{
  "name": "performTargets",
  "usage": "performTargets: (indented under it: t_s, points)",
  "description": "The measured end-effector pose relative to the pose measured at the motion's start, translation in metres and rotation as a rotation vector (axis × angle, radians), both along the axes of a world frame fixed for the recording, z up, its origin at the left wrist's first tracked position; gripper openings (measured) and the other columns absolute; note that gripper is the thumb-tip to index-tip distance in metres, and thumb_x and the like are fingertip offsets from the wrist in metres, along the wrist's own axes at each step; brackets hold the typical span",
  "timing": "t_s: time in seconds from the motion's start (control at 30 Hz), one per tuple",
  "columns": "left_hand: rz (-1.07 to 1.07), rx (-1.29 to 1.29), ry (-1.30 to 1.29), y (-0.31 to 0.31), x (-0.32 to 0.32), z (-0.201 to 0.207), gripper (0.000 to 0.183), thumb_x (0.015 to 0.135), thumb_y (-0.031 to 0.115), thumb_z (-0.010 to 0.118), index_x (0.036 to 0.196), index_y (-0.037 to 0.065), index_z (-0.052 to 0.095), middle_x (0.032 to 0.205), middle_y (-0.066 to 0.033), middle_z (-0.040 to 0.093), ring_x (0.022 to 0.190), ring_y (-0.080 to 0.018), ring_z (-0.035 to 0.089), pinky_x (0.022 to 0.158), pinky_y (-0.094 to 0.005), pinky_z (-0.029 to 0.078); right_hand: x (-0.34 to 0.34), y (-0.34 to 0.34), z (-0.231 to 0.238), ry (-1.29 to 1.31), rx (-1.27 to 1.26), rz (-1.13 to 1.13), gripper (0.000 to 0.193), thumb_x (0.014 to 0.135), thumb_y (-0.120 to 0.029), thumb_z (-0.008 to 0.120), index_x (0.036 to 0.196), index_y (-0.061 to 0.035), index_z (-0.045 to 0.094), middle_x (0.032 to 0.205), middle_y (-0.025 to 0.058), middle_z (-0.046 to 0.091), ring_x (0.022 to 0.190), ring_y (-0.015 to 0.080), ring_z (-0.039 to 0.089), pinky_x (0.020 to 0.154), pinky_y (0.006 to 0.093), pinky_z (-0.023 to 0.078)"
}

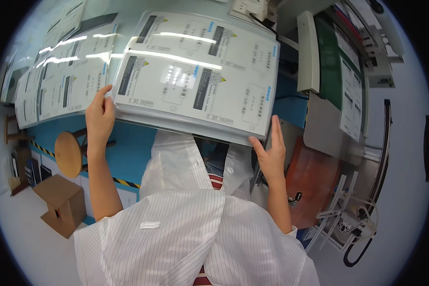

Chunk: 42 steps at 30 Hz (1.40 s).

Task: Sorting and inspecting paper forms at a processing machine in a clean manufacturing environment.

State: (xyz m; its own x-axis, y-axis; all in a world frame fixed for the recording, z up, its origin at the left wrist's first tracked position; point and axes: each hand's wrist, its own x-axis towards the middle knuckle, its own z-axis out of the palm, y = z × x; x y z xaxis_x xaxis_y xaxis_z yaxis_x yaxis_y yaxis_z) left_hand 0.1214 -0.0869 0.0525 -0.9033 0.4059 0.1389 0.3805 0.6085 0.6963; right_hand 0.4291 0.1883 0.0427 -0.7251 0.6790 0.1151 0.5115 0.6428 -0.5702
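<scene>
A thick stack of clear plastic sheets, printed with panels of dark blocks, yellow triangles and blue marks, lies in front of me at the table's near edge. My left hand is closed at its left side, with thumb and fingertips on the edge near the front corner. At the front right corner is my right hand. Its fingers stretch up along the side and the thumb rests apart at the front edge. To the left, more printed sheets lie in a second pile, close beside my left hand.
A machine with a green bed stands at the right, a printed sheet on it. Below it is a reddish-brown board. At lower left are a round wooden stool and a cardboard box. A metal frame stands lower right.
</scene>
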Motion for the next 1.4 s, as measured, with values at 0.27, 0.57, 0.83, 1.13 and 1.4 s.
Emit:
performTargets:
  t_s: [0.27, 0.57, 0.83, 1.13, 1.4]
  points:
    - [-0.014, -0.154, 0.065, 0.001, -0.002, -0.004, 0.033, 0.091, 0.010, 0.048, 0.122, 0.005, 0.060, 0.065, -0.0106, 0.054, 0.059, -0.0176, 0.049, 0.062, -0.0311, 0.042, 0.002, 0.000, -0.003, 0.064, -0.303, -0.081, 0.074, 0.083, -0.028, 0.073, 0.141, 0.0033, 0.038, 0.131, 0.0229, 0.053, 0.122, 0.0337, 0.052, 0.103, 0.0373, 0.039]
    - [-0.065, -0.325, 0.058, 0.015, -0.011, 0.011, 0.035, 0.089, 0.010, 0.048, 0.122, 0.003, 0.058, 0.078, -0.0187, 0.061, 0.073, -0.0298, 0.059, 0.074, -0.0385, 0.046, 0.007, -0.001, -0.016, 0.107, -0.050, -0.021, 0.062, 0.095, -0.028, 0.056, 0.139, 0.0089, 0.033, 0.125, 0.0262, 0.054, 0.116, 0.0379, 0.053, 0.099, 0.0422, 0.041]
    - [0.034, -0.381, 0.419, 0.036, -0.057, -0.025, 0.033, 0.091, 0.019, 0.054, 0.117, -0.002, 0.061, 0.110, -0.0216, 0.060, 0.100, -0.0358, 0.056, 0.088, -0.0422, 0.043, 0.022, 0.033, 0.009, 0.202, -0.023, -0.114, 0.044, 0.094, -0.026, 0.056, 0.129, 0.0000, 0.051, 0.117, 0.0232, 0.060, 0.112, 0.0386, 0.056, 0.098, 0.0433, 0.042]
    - [0.051, -0.334, 0.475, 0.065, -0.045, -0.046, 0.042, 0.098, 0.026, 0.047, 0.125, -0.005, 0.055, 0.122, -0.0252, 0.056, 0.113, -0.0402, 0.051, 0.098, -0.0431, 0.039, 0.117, 0.228, -0.025, 0.094, 0.462, -0.570, 0.042, 0.091, -0.016, 0.055, 0.127, 0.0045, 0.048, 0.134, 0.0271, 0.046, 0.129, 0.0418, 0.038, 0.109, 0.0465, 0.030]
    - [0.067, -0.346, 0.394, 0.059, -0.050, -0.050, 0.043, 0.099, 0.026, 0.043, 0.128, -0.004, 0.052, 0.129, -0.0242, 0.051, 0.120, -0.0387, 0.046, 0.102, -0.0434, 0.035, 0.146, 0.230, -0.045, -0.133, 0.450, -0.800, 0.049, 0.095, -0.029, 0.046, 0.126, 0.0093, 0.051, 0.137, 0.0282, 0.045, 0.130, 0.0424, 0.038, 0.110, 0.0454, 0.030]
